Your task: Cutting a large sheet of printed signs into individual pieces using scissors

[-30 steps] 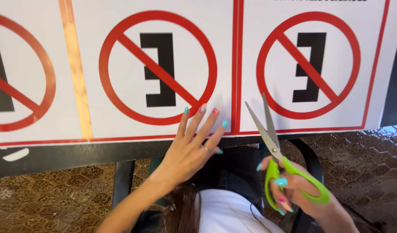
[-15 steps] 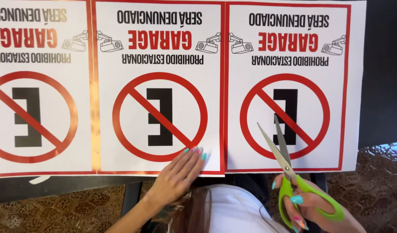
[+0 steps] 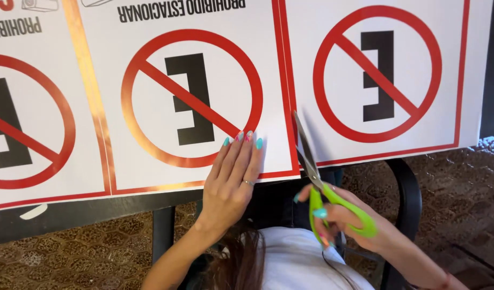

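A dark worktop carries a white printed sheet of three red-bordered signs, each a red barred circle over a black letter; patterned brown floor shows at 5 and 7 o'clock. The left hand lies flat, fingers pressed together, on the middle sign near the sheet's lower edge. At 3 o'clock from it, the right hand grips green-handled scissors, blades on the red line beside the right sign. A black chair frame stands below.
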